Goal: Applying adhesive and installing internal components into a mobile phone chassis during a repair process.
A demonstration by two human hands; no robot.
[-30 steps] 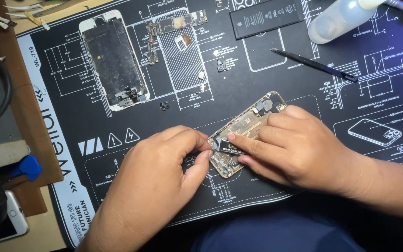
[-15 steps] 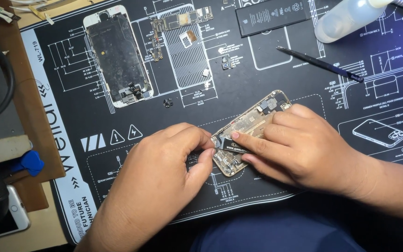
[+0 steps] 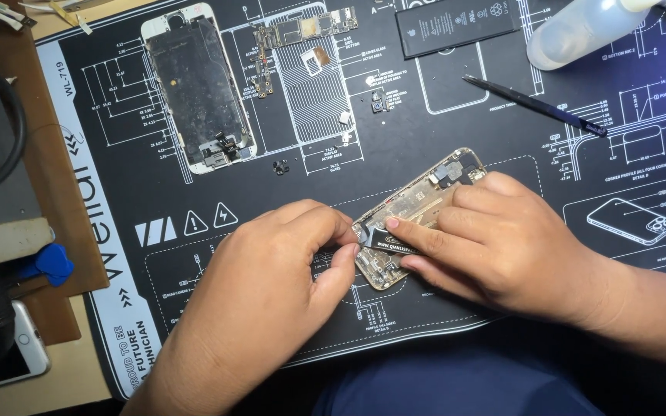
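An opened gold phone body lies at an angle on the black repair mat, its insides exposed. My left hand pinches at the phone's lower end with thumb and forefinger. My right hand rests over the phone's right side and holds a thin black tool flat against the lower end. The tips of both hands meet over that spot, so the part under them is hidden.
A removed phone screen lies at the mat's upper left, a circuit board and small loose parts beside it. A black battery, a clear bottle and a black spudger sit along the top right. A white phone lies off the mat at left.
Both hands stay on the phone's lower end; only the fingertips shift slightly. The view has drifted a little.
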